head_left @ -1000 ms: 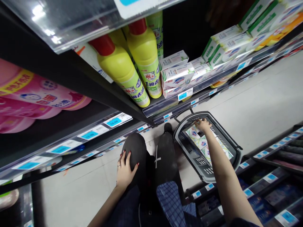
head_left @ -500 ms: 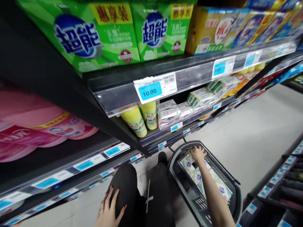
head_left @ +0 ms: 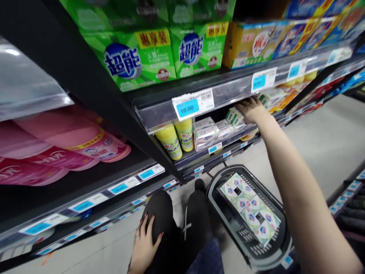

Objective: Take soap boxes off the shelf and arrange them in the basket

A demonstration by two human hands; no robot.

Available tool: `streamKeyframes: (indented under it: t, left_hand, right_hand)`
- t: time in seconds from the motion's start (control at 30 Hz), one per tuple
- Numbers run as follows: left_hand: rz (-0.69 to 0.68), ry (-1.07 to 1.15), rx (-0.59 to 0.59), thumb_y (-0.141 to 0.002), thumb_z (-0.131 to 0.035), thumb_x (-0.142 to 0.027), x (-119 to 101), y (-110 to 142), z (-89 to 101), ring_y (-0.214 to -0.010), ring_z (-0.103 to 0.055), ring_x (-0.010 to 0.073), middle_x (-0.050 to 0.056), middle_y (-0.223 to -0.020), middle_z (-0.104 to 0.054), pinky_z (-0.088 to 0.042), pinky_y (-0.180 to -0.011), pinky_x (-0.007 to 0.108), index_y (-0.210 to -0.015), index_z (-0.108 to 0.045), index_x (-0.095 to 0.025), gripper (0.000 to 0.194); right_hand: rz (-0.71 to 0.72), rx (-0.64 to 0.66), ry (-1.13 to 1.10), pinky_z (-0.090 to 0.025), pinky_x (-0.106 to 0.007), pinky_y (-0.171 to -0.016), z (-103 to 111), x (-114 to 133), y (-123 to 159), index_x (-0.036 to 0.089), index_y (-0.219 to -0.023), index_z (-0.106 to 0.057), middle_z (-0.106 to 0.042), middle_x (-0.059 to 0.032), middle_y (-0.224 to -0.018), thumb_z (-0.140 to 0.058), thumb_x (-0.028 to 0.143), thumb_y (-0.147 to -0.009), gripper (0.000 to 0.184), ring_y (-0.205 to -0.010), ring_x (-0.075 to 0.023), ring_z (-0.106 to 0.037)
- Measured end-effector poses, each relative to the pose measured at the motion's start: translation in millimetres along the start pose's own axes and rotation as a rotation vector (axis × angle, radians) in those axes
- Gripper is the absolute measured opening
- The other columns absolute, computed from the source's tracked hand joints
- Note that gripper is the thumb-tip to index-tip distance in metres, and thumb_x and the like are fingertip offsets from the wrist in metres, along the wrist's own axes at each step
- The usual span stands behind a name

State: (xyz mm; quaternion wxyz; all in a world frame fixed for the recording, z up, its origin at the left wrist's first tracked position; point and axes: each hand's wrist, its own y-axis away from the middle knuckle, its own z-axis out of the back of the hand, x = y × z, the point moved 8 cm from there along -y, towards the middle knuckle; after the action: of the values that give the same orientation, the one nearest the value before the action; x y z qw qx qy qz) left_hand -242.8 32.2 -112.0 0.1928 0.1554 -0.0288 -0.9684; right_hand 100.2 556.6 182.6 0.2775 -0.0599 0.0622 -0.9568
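Note:
My right hand (head_left: 251,109) reaches onto the lower shelf, palm down with fingers stretched over the green-and-white soap boxes (head_left: 234,117); its fingertips are partly in shadow beneath the upper shelf. I cannot see any box lifted in it. My left hand (head_left: 146,239) lies with spread fingers on my bent knee (head_left: 158,213), holding nothing. On the floor at my right stands a dark grey shopping basket (head_left: 225,224). Several white soap boxes (head_left: 252,209) with green and blue print lie in rows inside it, with small gaps between some of them.
Price-tagged shelf edges (head_left: 228,95) run across just above my right hand. Yellow bottles (head_left: 171,142) and pinkish-white boxes (head_left: 205,133) stand left of it. Green detergent packs (head_left: 137,57) fill the shelf above. Pink bottles (head_left: 71,148) lie at left. Another shelf (head_left: 352,201) borders the aisle at right.
My right hand has left the basket and moved up and forward to the soap boxes on the lower shelf. The left hand stays on the knee. The view has shifted slightly.

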Motion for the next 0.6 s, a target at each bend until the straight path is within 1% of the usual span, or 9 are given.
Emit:
streamKeyframes:
  t: [0.1,0.17,0.27,0.33,0.37,0.43,0.5,0.53,0.6]
  left_hand:
    - [0.001,0.000,0.029,-0.091,-0.045,-0.050,-9,0,7.7,-0.139,-0.033,0.0384,0.016,-0.154,-0.033,-0.039,-0.108,0.058,-0.145,-0.041,-0.016,0.065]
    - [0.010,0.006,0.048,-0.091,-0.047,-0.050,-10,0,8.6,-0.140,-0.029,0.0382,0.015,-0.155,-0.031,-0.039,-0.108,0.059,-0.146,-0.039,-0.017,0.065]
    - [0.027,0.027,0.074,-0.090,-0.048,-0.050,-7,2,7.0,-0.143,-0.025,0.0386,0.016,-0.156,-0.029,-0.037,-0.108,0.060,-0.148,-0.037,-0.018,0.067]
    - [0.026,0.067,0.058,-0.090,-0.050,-0.050,-5,3,10.4,-0.144,-0.022,0.0395,0.017,-0.156,-0.028,-0.034,-0.109,0.062,-0.146,-0.038,-0.017,0.066]
    - [0.009,0.106,0.042,-0.089,-0.051,-0.048,-6,2,14.4,-0.144,-0.022,0.0392,0.017,-0.156,-0.029,-0.032,-0.110,0.062,-0.144,-0.041,-0.016,0.064]
    - [-0.061,0.247,0.019,-0.088,-0.055,-0.044,-18,0,25.7,-0.144,-0.024,0.0371,0.017,-0.153,-0.035,-0.025,-0.114,0.062,-0.139,-0.046,-0.016,0.059]
    - [-0.165,0.507,0.094,-0.084,-0.060,-0.040,-45,-3,35.2,-0.143,-0.028,0.0332,0.016,-0.148,-0.042,-0.022,-0.117,0.058,-0.137,-0.048,-0.019,0.058]
    - [-0.220,0.685,0.200,-0.081,-0.064,-0.038,-65,-2,36.5,-0.142,-0.032,0.0315,0.015,-0.148,-0.044,-0.024,-0.117,0.055,-0.139,-0.046,-0.020,0.063]
    - [-0.303,1.125,0.539,-0.078,-0.068,-0.037,-115,6,34.1,-0.141,-0.035,0.0295,0.013,-0.149,-0.043,-0.031,-0.114,0.051,-0.146,-0.035,-0.024,0.077]
  right_hand:
    - [-0.004,-0.039,-0.247,-0.010,-0.062,-0.116,0,2,-6,0.016,-0.099,-0.065,-0.063,-0.0032,-0.117,-0.066,0.017,-0.080,0.019,-0.142,-0.0329,-0.028]
    - [0.031,-0.131,-0.346,-0.012,-0.060,-0.115,11,14,9,0.016,-0.098,-0.064,-0.063,-0.0006,-0.111,-0.068,0.019,-0.078,0.020,-0.142,-0.0320,-0.029]
    - [0.067,-0.212,-0.288,-0.015,-0.059,-0.114,32,44,60,0.016,-0.118,-0.057,-0.059,-0.0044,-0.124,-0.073,0.031,-0.073,0.051,-0.139,-0.0344,-0.031]
    - [-0.019,-0.227,-0.306,-0.021,-0.056,-0.115,37,61,111,0.020,-0.127,-0.052,-0.052,-0.0067,-0.132,-0.081,0.040,-0.062,0.074,-0.136,-0.0345,-0.035]
    - [-0.094,-0.224,-0.394,-0.028,-0.053,-0.114,34,67,141,0.024,-0.128,-0.051,-0.050,-0.0066,-0.134,-0.086,0.042,-0.055,0.083,-0.134,-0.0333,-0.039]
    - [-0.259,-0.211,-0.738,-0.043,-0.050,-0.106,12,84,208,0.023,-0.125,-0.051,-0.055,-0.0074,-0.129,-0.085,0.047,-0.052,0.084,-0.124,-0.0314,-0.051]
    - [-0.481,-0.031,-1.221,-0.053,-0.047,-0.091,-40,116,281,0.024,-0.119,-0.054,-0.066,-0.0074,-0.115,-0.082,0.054,-0.053,0.078,-0.106,-0.0304,-0.064]
    - [-0.617,0.033,-1.403,-0.056,-0.045,-0.084,-66,136,318,0.023,-0.110,-0.058,-0.070,-0.0082,-0.105,-0.082,0.058,-0.049,0.074,-0.099,-0.0315,-0.067]
    - [-0.831,0.083,-1.670,-0.057,-0.043,-0.078,-110,183,384,0.022,-0.101,-0.062,-0.073,-0.0089,-0.093,-0.082,0.061,-0.045,0.071,-0.095,-0.0329,-0.069]
